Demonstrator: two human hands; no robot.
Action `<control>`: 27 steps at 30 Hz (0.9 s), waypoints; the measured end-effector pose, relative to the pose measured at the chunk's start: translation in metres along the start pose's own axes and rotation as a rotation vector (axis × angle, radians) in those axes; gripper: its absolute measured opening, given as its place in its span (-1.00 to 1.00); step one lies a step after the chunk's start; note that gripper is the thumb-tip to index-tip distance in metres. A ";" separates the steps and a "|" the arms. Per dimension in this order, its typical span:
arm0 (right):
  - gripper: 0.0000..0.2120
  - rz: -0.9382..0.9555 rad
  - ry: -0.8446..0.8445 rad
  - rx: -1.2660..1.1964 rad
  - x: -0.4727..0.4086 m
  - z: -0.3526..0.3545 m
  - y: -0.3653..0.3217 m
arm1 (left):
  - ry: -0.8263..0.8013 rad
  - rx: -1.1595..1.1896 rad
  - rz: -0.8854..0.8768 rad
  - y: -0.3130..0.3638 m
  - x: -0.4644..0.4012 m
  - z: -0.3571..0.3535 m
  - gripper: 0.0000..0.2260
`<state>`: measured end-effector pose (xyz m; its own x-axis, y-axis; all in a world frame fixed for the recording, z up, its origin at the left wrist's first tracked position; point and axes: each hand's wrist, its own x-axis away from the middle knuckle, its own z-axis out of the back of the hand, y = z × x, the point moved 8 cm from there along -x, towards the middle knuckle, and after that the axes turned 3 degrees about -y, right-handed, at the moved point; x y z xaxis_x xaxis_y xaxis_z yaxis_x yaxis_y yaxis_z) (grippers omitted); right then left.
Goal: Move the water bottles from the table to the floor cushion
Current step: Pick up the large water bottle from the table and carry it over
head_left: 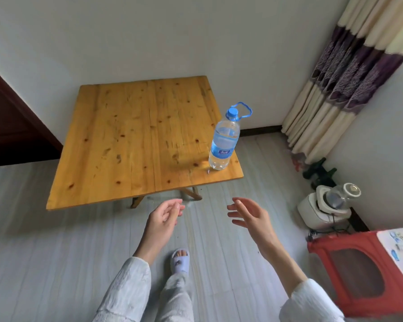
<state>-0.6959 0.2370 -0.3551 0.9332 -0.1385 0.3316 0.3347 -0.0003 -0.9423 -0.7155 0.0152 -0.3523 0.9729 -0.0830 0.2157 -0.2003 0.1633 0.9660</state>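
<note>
Standing upright on table (116,145), bottle (222,145) lies beyond both empty, loosely spread hands

I'm in a home room: patterned curtain (349,73) far beyond my right hand (249,214), kitchen appliance (328,205) on the floor, slipper (180,261) on my foot.

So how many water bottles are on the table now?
1. The water bottle stands upright near the right front corner of the wooden table. No other bottle shows in this view.
</note>
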 end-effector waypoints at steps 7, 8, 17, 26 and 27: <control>-0.69 0.036 0.184 0.062 -0.136 0.015 -0.041 | -0.194 -0.090 -0.010 0.016 -0.172 -0.028 -0.80; -0.64 0.019 0.205 0.080 -0.152 0.016 -0.043 | -0.229 -0.118 0.000 0.015 -0.191 -0.034 -0.75; -0.37 -0.072 0.212 0.168 -0.250 0.016 -0.032 | -0.487 -0.295 0.021 -0.004 -0.306 -0.085 -0.47; -0.36 -0.063 0.117 0.058 -0.317 0.029 -0.027 | -0.593 -0.080 0.026 0.016 -0.367 -0.137 -0.57; -0.35 -0.054 0.099 0.042 -0.328 0.032 -0.030 | -0.578 -0.045 0.028 0.020 -0.375 -0.143 -0.58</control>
<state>-1.0076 0.3137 -0.4340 0.8970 -0.2364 0.3736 0.3912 0.0304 -0.9198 -1.0675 0.1897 -0.4341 0.7434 -0.5997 0.2962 -0.2078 0.2138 0.9545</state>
